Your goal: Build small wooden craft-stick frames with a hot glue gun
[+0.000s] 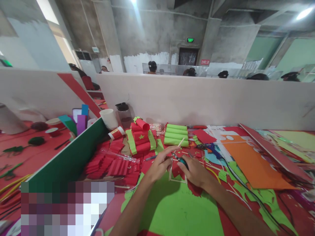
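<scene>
My right hand [194, 172] is wrapped around a pair of small pliers [182, 161] with teal handles; their jaws point left toward my other hand. My left hand [161, 165] is close beside the jaws, its index finger reaching forward and the thumb bent. A thin wooden stick [181, 142] juts up at its fingertips, seemingly pinched there, though the grip is partly hidden. Below both hands lies a small frame of wooden sticks [177, 180] on a green sheet [182, 209]. Red paper scraps [177, 170] show around the frame.
Red and green rolled-paper pieces [140, 137] are stacked behind my hands, with green rolls [176, 135] beside them. Folded red paper [118, 167] lies left. A glue gun [211, 148] with a cord and an orange sheet [253, 164] lie right. A white partition [197, 101] stands behind.
</scene>
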Action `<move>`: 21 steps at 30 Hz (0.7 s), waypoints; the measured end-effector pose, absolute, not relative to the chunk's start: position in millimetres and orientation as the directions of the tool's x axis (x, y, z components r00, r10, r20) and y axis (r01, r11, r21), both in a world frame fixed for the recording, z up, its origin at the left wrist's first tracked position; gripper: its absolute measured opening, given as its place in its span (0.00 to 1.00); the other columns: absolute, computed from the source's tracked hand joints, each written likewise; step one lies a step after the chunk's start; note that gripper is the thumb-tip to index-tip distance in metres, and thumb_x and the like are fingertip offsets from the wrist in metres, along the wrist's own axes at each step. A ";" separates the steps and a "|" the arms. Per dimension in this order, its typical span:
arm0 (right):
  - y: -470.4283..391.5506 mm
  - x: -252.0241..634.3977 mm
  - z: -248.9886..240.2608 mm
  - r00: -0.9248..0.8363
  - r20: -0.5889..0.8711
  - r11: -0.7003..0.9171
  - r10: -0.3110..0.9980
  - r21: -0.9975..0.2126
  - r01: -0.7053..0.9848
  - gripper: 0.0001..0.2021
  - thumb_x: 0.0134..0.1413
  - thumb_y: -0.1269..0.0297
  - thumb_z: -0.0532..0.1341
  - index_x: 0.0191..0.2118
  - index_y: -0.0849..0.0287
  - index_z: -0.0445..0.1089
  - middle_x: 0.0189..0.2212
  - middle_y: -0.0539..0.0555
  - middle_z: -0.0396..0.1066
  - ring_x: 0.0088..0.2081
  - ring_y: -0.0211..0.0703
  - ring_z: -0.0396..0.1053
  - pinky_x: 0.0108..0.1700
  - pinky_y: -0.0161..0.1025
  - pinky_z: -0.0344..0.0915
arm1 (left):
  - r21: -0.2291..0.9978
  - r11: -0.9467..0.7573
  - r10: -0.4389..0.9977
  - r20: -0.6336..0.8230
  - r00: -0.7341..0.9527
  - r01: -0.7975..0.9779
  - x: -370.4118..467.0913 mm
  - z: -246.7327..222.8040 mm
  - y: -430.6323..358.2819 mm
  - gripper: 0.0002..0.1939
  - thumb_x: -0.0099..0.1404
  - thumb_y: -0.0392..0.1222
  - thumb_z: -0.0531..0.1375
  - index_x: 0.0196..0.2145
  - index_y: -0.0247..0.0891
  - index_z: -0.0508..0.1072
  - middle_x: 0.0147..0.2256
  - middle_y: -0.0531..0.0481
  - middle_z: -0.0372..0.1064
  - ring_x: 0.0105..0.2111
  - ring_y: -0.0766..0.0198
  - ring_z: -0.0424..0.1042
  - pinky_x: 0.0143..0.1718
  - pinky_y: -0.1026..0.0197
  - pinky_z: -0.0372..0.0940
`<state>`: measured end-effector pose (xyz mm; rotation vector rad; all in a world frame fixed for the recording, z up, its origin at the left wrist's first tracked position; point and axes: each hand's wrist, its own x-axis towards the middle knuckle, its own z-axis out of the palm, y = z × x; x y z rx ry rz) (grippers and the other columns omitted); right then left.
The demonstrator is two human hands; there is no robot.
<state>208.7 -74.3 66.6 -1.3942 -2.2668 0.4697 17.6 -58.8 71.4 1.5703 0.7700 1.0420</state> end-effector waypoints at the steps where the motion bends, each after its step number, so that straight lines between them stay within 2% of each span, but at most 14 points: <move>1: -73.6 207.9 65.3 -0.394 0.191 0.435 0.899 -0.487 0.757 0.19 0.69 0.52 0.47 0.43 0.60 0.67 0.38 0.60 0.75 0.41 0.52 0.72 0.43 0.44 0.61 | 0.969 -0.246 0.881 0.238 0.409 -0.035 17.7 71.2 -58.8 0.32 0.56 0.28 0.51 0.59 0.37 0.68 0.22 0.57 0.62 0.19 0.72 0.56 0.23 0.68 0.57; 3: -72.4 206.8 63.0 -0.389 0.199 0.436 0.900 -0.473 0.766 0.19 0.69 0.51 0.47 0.42 0.60 0.67 0.37 0.59 0.75 0.40 0.52 0.72 0.42 0.43 0.61 | 0.966 -0.257 0.882 0.246 0.401 -0.027 18.1 70.5 -58.6 0.33 0.55 0.27 0.50 0.59 0.38 0.68 0.27 0.54 0.66 0.19 0.73 0.57 0.23 0.69 0.57; 5: -71.3 206.5 61.2 -0.389 0.206 0.440 0.898 -0.464 0.769 0.18 0.69 0.51 0.47 0.41 0.59 0.67 0.36 0.59 0.75 0.39 0.51 0.72 0.41 0.43 0.60 | 0.963 -0.269 0.885 0.251 0.392 -0.010 18.8 69.6 -58.5 0.34 0.55 0.27 0.50 0.59 0.39 0.68 0.36 0.50 0.71 0.19 0.75 0.58 0.23 0.69 0.58; 7: -70.1 206.7 59.6 -0.392 0.213 0.446 0.895 -0.461 0.768 0.18 0.69 0.51 0.47 0.41 0.59 0.67 0.36 0.58 0.75 0.39 0.51 0.72 0.42 0.43 0.60 | 0.961 -0.278 0.888 0.253 0.383 0.011 19.8 68.8 -58.5 0.34 0.55 0.27 0.50 0.59 0.41 0.68 0.48 0.46 0.70 0.19 0.77 0.59 0.22 0.69 0.58; 9: -68.5 207.1 58.1 -0.396 0.217 0.451 0.892 -0.462 0.764 0.18 0.69 0.51 0.47 0.40 0.58 0.67 0.36 0.58 0.74 0.39 0.50 0.72 0.42 0.43 0.60 | 0.957 -0.288 0.889 0.256 0.380 0.028 20.6 68.0 -58.2 0.34 0.55 0.27 0.50 0.59 0.42 0.69 0.55 0.44 0.65 0.19 0.78 0.59 0.22 0.69 0.58; 15: -63.9 208.7 52.8 -0.405 0.221 0.461 0.887 -0.460 0.759 0.19 0.68 0.50 0.47 0.39 0.58 0.66 0.34 0.56 0.73 0.38 0.50 0.70 0.42 0.43 0.59 | 0.926 -0.360 0.874 0.293 0.387 0.111 20.0 65.4 -56.8 0.33 0.57 0.28 0.50 0.59 0.44 0.69 0.59 0.44 0.63 0.21 0.75 0.60 0.24 0.68 0.62; 21: -60.6 209.7 48.3 -0.390 0.276 0.478 0.878 -0.474 0.740 0.19 0.67 0.50 0.48 0.37 0.59 0.66 0.31 0.55 0.71 0.33 0.46 0.67 0.36 0.40 0.58 | 0.886 -0.427 0.860 0.336 0.384 0.182 18.6 68.9 -57.2 0.32 0.56 0.27 0.49 0.57 0.44 0.71 0.57 0.46 0.66 0.26 0.70 0.64 0.29 0.66 0.65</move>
